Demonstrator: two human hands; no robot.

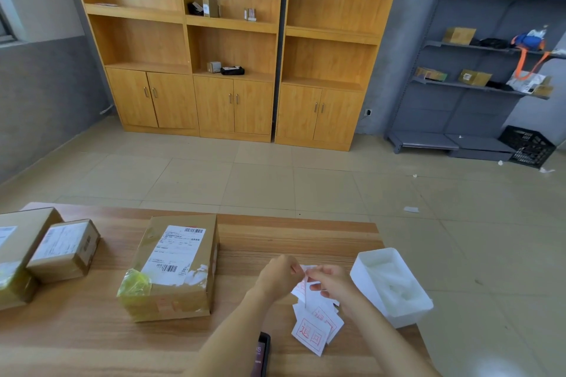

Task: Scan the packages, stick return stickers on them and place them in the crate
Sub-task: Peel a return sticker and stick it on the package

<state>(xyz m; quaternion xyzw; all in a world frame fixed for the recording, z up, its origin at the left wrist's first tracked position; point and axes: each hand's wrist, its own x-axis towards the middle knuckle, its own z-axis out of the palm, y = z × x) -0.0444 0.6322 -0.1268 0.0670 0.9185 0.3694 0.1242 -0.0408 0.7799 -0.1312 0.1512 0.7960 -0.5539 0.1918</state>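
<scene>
A taped cardboard package (pixel 171 266) with a white shipping label lies on the wooden table (pixel 275 232), left of my hands. My left hand (pixel 277 278) and my right hand (pixel 332 283) meet above a loose pile of white return stickers (pixel 317 326) printed with red characters. Both hands pinch one return sticker (pixel 305 280), with a thin edge of it hanging down between them. Two more packages, a small one (pixel 66 249) and a larger one (pixel 18 257), sit at the table's left end. A black crate (pixel 528 145) stands on the floor far right.
A white plastic tray (pixel 392 285) sits at the table's right edge. A dark phone-like scanner (pixel 262 353) lies near the front edge between my forearms. Wooden cabinets (pixel 232 40) and a grey metal rack (pixel 477 70) with boxes line the far wall. Paper scraps lie on the tiled floor.
</scene>
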